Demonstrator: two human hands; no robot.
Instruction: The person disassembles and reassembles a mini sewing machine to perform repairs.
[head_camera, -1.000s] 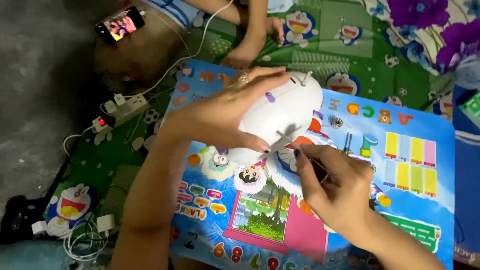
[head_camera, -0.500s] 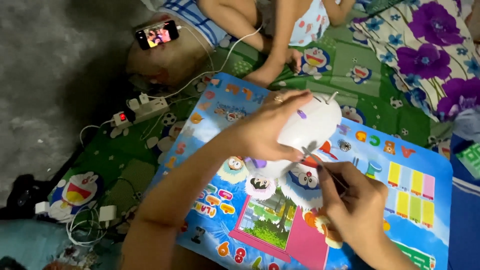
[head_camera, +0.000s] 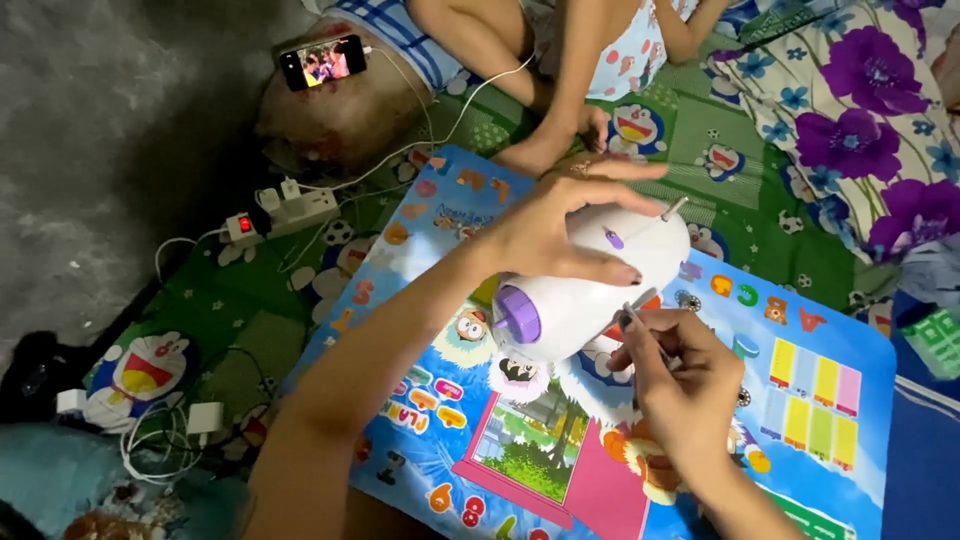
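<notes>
A small white toy-like sewing machine (head_camera: 560, 300) with a purple hand wheel lies tilted on its side over a colourful picture mat (head_camera: 790, 400). My left hand (head_camera: 555, 225) grips its white body from above, fingers spread across it. Just below and to the right, my right hand (head_camera: 680, 375) pinches a thin metal tool (head_camera: 640, 325) whose tip rests against the machine's underside. A thin metal pin sticks up from the machine's far end.
A person sits at the top, with bare legs and a foot (head_camera: 535, 150) on the green cartoon blanket (head_camera: 720, 140). A phone (head_camera: 322, 62) with a lit screen leans at upper left. A white power strip (head_camera: 285, 212) and chargers (head_camera: 205, 418) lie left.
The view has shifted, so everything sits lower and further right in frame. The machine has turned, and its purple wheel now faces me. My right hand stays at its underside.
</notes>
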